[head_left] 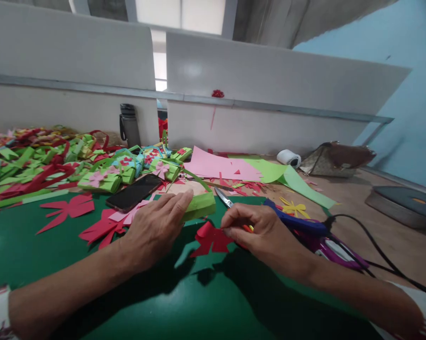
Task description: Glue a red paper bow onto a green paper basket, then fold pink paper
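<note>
My left hand (159, 226) is closed around one side of a small green paper bag (200, 205), tilted above the green mat. A thin green strip rises from the bag like a handle. Between the thumb and fingertips of my right hand (257, 231) is the edge of a red paper bow (211, 238), one loop of it curled up. The bow is just below the bag; whether they touch I cannot tell. Behind my right hand lie scissors (224, 198), their handles mostly hidden by it. Flat red bow cutouts (69, 210) rest on the mat at left.
A black phone (135, 192) lies behind my left hand. Finished-looking green bags (99, 179) and a heap of coloured paper spread left, near a grey bottle (129, 125). Pink sheet (220, 167) lies behind. At right are a blue-and-purple corded tool (301, 226) and a handbag (335, 159).
</note>
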Available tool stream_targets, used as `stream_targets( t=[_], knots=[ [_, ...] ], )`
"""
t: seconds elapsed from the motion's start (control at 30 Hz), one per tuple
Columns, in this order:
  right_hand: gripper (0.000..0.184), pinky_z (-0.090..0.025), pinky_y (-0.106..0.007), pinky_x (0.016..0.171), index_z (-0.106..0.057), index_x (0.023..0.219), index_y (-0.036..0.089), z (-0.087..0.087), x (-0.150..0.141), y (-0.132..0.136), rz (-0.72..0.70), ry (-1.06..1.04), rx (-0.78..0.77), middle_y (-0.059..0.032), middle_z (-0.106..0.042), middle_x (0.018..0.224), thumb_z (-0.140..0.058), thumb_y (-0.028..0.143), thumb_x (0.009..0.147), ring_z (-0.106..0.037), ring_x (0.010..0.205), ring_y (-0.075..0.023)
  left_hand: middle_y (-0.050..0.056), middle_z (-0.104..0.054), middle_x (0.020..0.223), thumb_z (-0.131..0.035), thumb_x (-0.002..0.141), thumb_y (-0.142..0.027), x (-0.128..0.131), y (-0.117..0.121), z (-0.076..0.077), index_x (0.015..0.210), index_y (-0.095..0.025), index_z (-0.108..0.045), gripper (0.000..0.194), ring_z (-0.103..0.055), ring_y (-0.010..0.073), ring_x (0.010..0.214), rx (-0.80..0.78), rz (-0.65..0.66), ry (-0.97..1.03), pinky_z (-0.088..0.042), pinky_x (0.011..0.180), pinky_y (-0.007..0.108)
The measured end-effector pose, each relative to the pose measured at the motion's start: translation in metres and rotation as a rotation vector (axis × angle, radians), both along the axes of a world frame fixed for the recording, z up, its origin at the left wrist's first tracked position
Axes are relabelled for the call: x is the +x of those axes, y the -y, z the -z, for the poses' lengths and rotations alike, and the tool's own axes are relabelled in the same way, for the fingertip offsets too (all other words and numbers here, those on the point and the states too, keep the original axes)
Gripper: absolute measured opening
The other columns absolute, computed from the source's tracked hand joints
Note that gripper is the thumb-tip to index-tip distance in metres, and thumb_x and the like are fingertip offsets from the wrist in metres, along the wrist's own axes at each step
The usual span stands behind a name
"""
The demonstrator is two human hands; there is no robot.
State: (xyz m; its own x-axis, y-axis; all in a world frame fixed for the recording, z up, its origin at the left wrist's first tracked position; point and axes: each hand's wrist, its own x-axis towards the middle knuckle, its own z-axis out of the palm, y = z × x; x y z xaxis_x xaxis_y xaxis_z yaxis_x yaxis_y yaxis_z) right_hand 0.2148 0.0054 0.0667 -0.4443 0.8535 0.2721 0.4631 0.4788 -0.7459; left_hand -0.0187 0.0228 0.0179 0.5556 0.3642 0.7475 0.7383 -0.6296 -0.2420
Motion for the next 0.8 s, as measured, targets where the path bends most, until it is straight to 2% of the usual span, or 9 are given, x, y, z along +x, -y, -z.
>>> stream_targets(
  t=[0.17,0.37,0.43,0.6,0.8],
  knots=[
    [0.009,-0.037,-0.020,0.049,-0.059,0.071,0.019,0.003,-0.008,-0.010,0.058,-0.093,-0.022,0.0062,-0.056,0.060,-0.060,0.010,0.073,-0.046,0.052,-0.0072,0.016,-0.067,0.114,-0.047,0.091,-0.012,0.001,0.003,0.002,0.131,-0.005,-0.040,0.042,-0.063,0.0245,0.103,0.011,0.017,0.022,-0.056,0.080,0.033],
    [0.009,-0.041,-0.020,0.054,-0.058,0.074,0.019,0.014,-0.013,-0.017,0.052,-0.136,0.049,0.0057,-0.057,0.064,-0.061,0.011,0.074,-0.051,0.057,-0.0083,0.016,-0.068,0.109,-0.051,0.089,-0.012,0.003,0.007,0.005,0.131,-0.002,-0.041,0.044,-0.062,0.0243,0.102,0.009,0.041,0.030,-0.054,0.082,0.032],
    [0.010,-0.042,-0.021,0.056,-0.057,0.077,0.019,0.019,-0.012,-0.019,0.045,-0.090,0.140,0.0049,-0.058,0.066,-0.059,0.010,0.077,-0.053,0.060,-0.0089,0.017,-0.067,0.112,-0.052,0.088,-0.011,0.004,0.007,0.005,0.131,-0.001,-0.041,0.045,-0.061,0.0245,0.104,0.001,0.057,0.026,-0.054,0.084,0.032],
    [0.013,-0.043,-0.022,0.059,-0.055,0.082,0.019,0.028,-0.007,-0.020,-0.020,0.045,0.507,0.0014,-0.061,0.072,-0.052,0.006,0.083,-0.055,0.062,-0.0103,0.017,-0.068,0.108,-0.051,0.090,-0.012,0.005,0.006,0.004,0.129,-0.001,-0.043,0.042,-0.063,0.0248,0.098,-0.008,0.060,0.025,-0.055,0.081,0.033],
    [0.011,-0.043,-0.024,0.060,-0.054,0.086,0.019,0.034,-0.003,-0.020,-0.034,0.063,0.571,0.0000,-0.062,0.074,-0.053,0.008,0.086,-0.056,0.063,-0.0118,0.018,-0.068,0.108,-0.049,0.091,-0.011,0.006,0.006,0.004,0.130,-0.003,-0.041,0.041,-0.063,0.0236,0.099,-0.025,0.056,0.001,-0.055,0.081,0.032]
  ],
)
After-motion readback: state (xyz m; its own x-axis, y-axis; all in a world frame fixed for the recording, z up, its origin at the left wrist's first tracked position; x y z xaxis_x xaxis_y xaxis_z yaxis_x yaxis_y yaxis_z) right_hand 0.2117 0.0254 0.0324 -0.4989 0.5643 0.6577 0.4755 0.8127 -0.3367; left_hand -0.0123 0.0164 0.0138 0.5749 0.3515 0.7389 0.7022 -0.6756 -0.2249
